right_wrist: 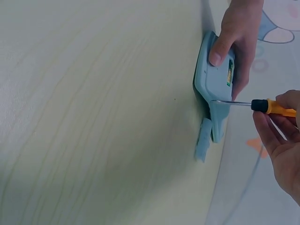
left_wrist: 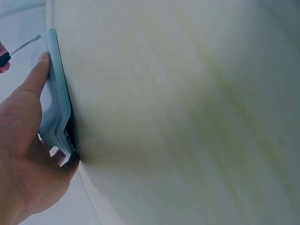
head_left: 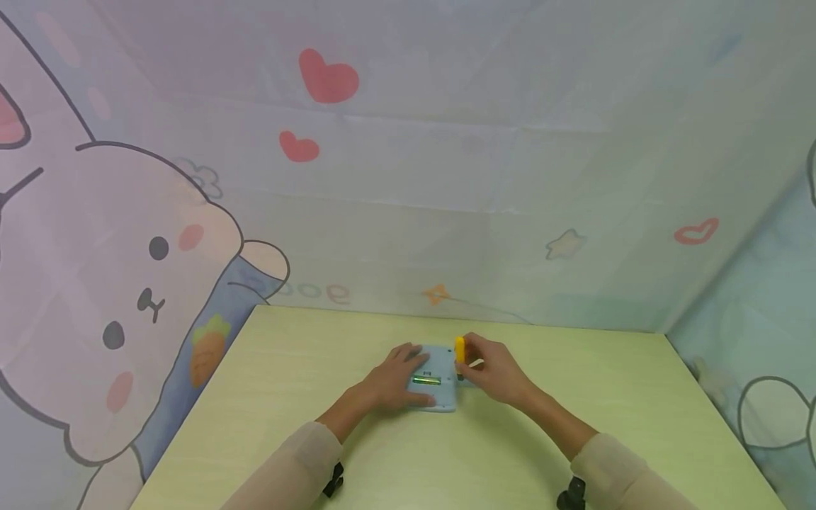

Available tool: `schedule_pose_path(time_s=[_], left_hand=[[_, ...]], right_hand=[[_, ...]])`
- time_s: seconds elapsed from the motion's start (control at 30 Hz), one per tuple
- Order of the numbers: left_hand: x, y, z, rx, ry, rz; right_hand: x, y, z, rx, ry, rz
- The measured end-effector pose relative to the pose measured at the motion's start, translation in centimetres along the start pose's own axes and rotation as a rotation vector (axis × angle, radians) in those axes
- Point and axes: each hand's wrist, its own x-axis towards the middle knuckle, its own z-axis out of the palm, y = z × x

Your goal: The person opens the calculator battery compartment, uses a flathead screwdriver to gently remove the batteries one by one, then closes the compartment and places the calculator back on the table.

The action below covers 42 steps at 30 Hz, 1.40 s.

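Note:
A light blue calculator (head_left: 446, 397) lies on its face, its back upward. A green battery (head_left: 426, 380) shows in the opening in its back. My left hand (head_left: 394, 379) holds the calculator, the thumb over the near part and the fingers spread toward the far side. My right hand (head_left: 497, 368) grips a screwdriver (right_wrist: 276, 108) with a yellow handle and a black collar. In the right wrist view its metal shaft reaches the calculator's right end; whether the tip touches I cannot tell. Near that end lies a small light blue piece (right_wrist: 203, 140).
The pale wood-grain table (head_left: 306, 340) stands against a printed cloth (head_left: 446, 170) with hearts and a large rabbit. A side cloth (head_left: 752, 340) hangs at the right. Dark wrist camera mounts (head_left: 571, 494) sit at both cuffs.

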Motion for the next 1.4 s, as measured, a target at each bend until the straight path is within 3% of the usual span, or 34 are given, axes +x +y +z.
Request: schedule_pose_path(time_s=[0.3,0.63,1.4], left_hand=[[-0.2,0.1,-0.4,-0.013,0.011,0.009],[-0.2,0.1,-0.3,-0.034,0.007,0.015],[-0.1,0.0,-0.1,-0.026,0.017,0.015]], right_hand=[[0.2,-0.8,0.4,0.051,0.005,0.003],[0.4,-0.2,0.9,0.070,0.024,0.034],[0.6,-0.6,1.3,0.081,0.106,0.005]])
